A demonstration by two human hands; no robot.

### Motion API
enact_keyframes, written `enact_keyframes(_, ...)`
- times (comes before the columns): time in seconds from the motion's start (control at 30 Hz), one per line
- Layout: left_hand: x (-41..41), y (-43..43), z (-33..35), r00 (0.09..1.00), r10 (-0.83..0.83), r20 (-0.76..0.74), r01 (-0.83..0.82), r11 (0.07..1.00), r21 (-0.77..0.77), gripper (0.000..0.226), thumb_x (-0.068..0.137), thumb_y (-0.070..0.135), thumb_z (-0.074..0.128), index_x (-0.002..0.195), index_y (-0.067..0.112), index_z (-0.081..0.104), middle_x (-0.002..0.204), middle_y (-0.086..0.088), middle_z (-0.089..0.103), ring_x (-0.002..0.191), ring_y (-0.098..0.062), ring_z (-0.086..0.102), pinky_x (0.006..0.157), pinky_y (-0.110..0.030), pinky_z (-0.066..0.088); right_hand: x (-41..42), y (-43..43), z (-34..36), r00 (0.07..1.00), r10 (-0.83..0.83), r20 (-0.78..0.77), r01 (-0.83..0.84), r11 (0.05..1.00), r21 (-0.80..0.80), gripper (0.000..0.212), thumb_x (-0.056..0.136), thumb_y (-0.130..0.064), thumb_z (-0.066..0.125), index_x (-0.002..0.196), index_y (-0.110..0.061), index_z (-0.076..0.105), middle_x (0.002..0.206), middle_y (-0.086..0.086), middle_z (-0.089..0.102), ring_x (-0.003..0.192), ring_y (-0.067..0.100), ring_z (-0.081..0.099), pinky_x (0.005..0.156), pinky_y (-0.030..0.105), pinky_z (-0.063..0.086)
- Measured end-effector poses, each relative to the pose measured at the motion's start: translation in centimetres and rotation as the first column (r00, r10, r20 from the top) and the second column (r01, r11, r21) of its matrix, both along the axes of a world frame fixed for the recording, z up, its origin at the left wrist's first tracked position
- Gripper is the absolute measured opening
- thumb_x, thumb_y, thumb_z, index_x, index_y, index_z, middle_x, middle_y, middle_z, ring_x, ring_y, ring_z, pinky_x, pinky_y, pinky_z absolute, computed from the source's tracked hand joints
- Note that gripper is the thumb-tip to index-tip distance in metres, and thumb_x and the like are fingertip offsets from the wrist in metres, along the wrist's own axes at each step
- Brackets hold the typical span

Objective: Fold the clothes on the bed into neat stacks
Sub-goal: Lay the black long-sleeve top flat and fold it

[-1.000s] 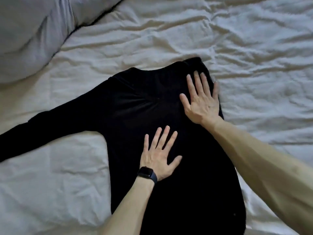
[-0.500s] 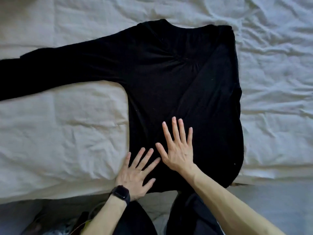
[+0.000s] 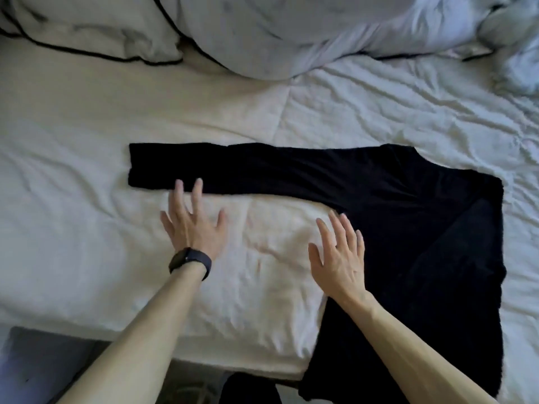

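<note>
Black long-sleeved top (image 3: 408, 228) lies flat on the bed, right of centre, hem hanging over the near edge. Its one outstretched sleeve (image 3: 248, 170) runs leftward across the sheet, cuff end squared off. A diagonal fold line crosses the right part of the body.

Surface: pale, wrinkled sheet (image 3: 87, 228) over the mattress. Grey floor (image 3: 35, 368) shows below the bed edge at lower left.

Around: pillow with black piping (image 3: 87, 27) at far left. Bulky grey duvet (image 3: 277, 33) at top centre. Crumpled bedding (image 3: 510, 39) at far right. All well apart from the top; nothing lies on it.

Hands: my left hand (image 3: 195, 231), dark watch (image 3: 191, 262) on the wrist, is spread with straight fingers over the sheet. Two fingertips reach the sleeve's lower edge near the cuff; touching or just above, I cannot tell. My right hand (image 3: 339, 258) is flat, fingers straight and close together, at the top's left edge below the armpit. Neither hand grasps anything.
</note>
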State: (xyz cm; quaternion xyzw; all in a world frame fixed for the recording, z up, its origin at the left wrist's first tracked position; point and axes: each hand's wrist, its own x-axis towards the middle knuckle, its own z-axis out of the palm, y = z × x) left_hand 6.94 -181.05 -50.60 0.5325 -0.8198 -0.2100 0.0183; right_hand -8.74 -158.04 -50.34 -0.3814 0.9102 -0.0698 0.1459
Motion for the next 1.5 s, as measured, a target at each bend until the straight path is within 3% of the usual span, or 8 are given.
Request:
enact_keyframes(0.2,2.2,-13.8,-0.2,0.803,0.587,-0.097,-0.548,0.794,0.263,0.088,0.086,0.051,0.07,0.154,0.016,0.025,0.151,-0.017,0.04,0.14,-0.036,0.037,0.107,-0.049,0.038,-1.7,-15.7,-1.3,0.99,0.08,0.118,-0.082,0.997,0.008,0.047,0.103,-0.042,0.047,0.146,-0.024,0.052,0.142,0.003,0.054,0.126,0.03,0.051,0.097,0.044,0.045)
enact_keyframes(0.57,2.1,-15.5,0.6,0.879,0.406,-0.25,-0.248,0.837,0.489,0.02,0.08,0.043,0.071,0.085,0.027,0.06,0.088,0.009,0.068,0.082,-0.018,0.064,0.063,-0.029,0.045,-0.5,-21.3,-1.1,0.903,-0.116,0.413,-0.024,0.947,0.32,0.084,0.089,-0.084,0.021,0.159,-0.038,0.026,0.16,-0.003,0.025,0.146,0.027,0.024,0.117,0.046,0.028)
enact_keyframes(0.77,-5.1,-3.6,8.7,0.814,0.136,-0.565,0.298,0.737,0.607,0.02,0.072,0.041,0.076,0.091,0.038,0.073,0.087,0.019,0.073,0.084,0.002,0.068,0.072,-0.015,0.052,-3.8,-18.0,8.3,-0.112,-0.224,0.968,0.633,0.734,0.244,0.081,0.074,-0.082,0.064,0.122,-0.017,0.073,0.121,0.006,0.073,0.113,0.025,0.069,0.102,0.047,0.051)
enact_keyframes(0.87,-8.9,3.5,11.0,0.763,0.014,-0.647,0.491,0.638,0.593,0.016,0.074,0.031,0.075,0.09,0.031,0.076,0.095,0.017,0.073,0.094,0.001,0.067,0.082,-0.016,0.051,-5.0,-9.8,11.1,-0.05,-0.179,0.983,0.803,0.578,0.146,0.02,0.089,-0.031,0.074,0.085,-0.011,0.074,0.086,0.011,0.07,0.087,0.029,0.069,0.074,0.037,0.058)
enact_keyframes(0.97,-11.8,9.5,11.2,0.792,0.221,-0.57,0.408,0.504,0.762,0.017,0.079,0.029,0.065,0.094,0.031,0.072,0.097,0.012,0.075,0.098,-0.001,0.067,0.084,-0.015,0.051,-6.6,1.0,12.2,-0.081,-0.254,0.964,0.953,0.262,0.149,0.019,0.096,-0.007,0.052,0.091,-0.011,0.069,0.087,0.01,0.073,0.084,0.026,0.072,0.073,0.037,0.06)
enact_keyframes(1.2,-15.5,20.1,4.2,0.953,-0.275,-0.126,0.302,0.832,0.466,0.07,0.083,0.024,0.065,0.148,0.023,0.037,0.155,-0.003,0.032,0.142,-0.022,0.033,0.117,-0.036,0.031,-6.9,23.8,11.1,-0.468,-0.057,0.882,0.882,-0.101,0.461,0.021,0.049,-0.019,0.082,0.066,-0.013,0.071,0.07,0.004,0.065,0.057,0.021,0.065,0.055,0.033,0.055)
enact_keyframes(1.3,-17.1,21.2,1.7,0.94,-0.33,0.083,0.278,0.886,0.372,0.087,0.084,0.024,0.066,0.156,0.023,0.018,0.163,-0.008,0.012,0.149,-0.027,0.02,0.12,-0.039,0.025,-7.0,29.8,8.4,-0.475,-0.318,0.821,0.876,-0.081,0.475,0.032,0.068,-0.03,0.083,0.094,-0.013,0.075,0.081,0.006,0.072,0.062,0.025,0.068,0.056,0.035,0.057)
enact_keyframes(1.5,-21.0,20.6,-0.1,0.927,-0.274,0.256,0.23,0.955,0.188,0.075,0.088,0.045,0.066,0.15,0.022,0.031,0.147,-0.009,0.035,0.131,-0.032,0.038,0.104,-0.042,0.038,-7.8,33.9,3.2,-0.005,-0.837,0.548,0.911,0.222,0.347,0.055,0.079,-0.046,0.082,0.121,-0.018,0.059,0.11,0.005,0.07,0.104,0.031,0.066,0.096,0.053,0.052)
